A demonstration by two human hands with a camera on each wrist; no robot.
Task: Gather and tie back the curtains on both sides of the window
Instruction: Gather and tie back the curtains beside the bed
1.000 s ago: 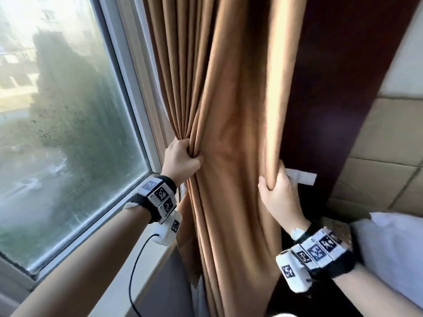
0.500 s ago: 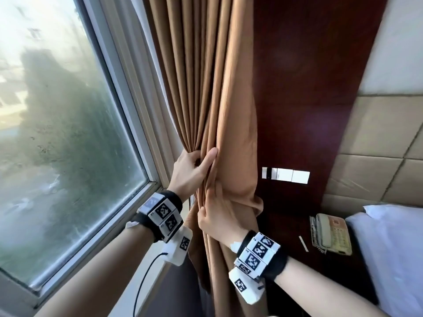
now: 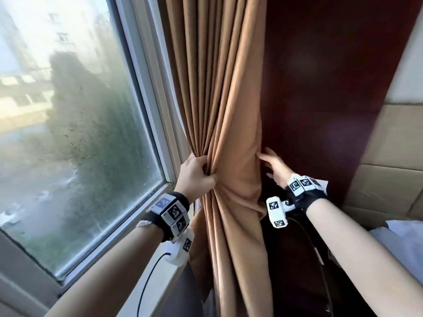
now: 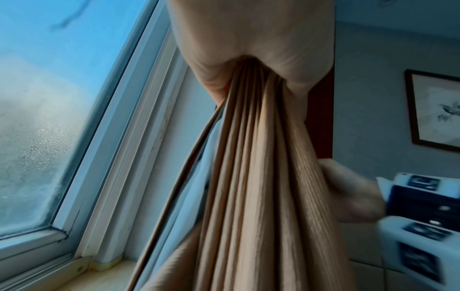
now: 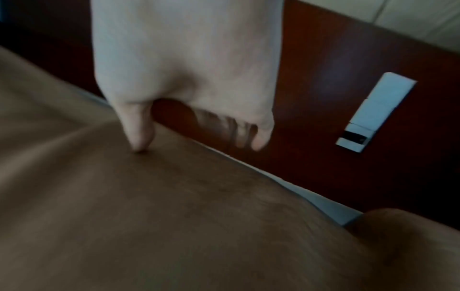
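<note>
Curtain [image 3: 229, 133] fabric, tan and pleated, hung beside the window [image 3: 80, 133] against a dark wooden panel [image 3: 320, 88]. Left hand [image 3: 196, 177] gripped the gathered pleats in a closed fist, its fingers curled round the bunch. Right hand [image 3: 275, 167] lay at the curtain's outer edge with fingers [image 3: 265, 157] straight and loosely spread, thumb touching the cloth, holding nothing.
</note>
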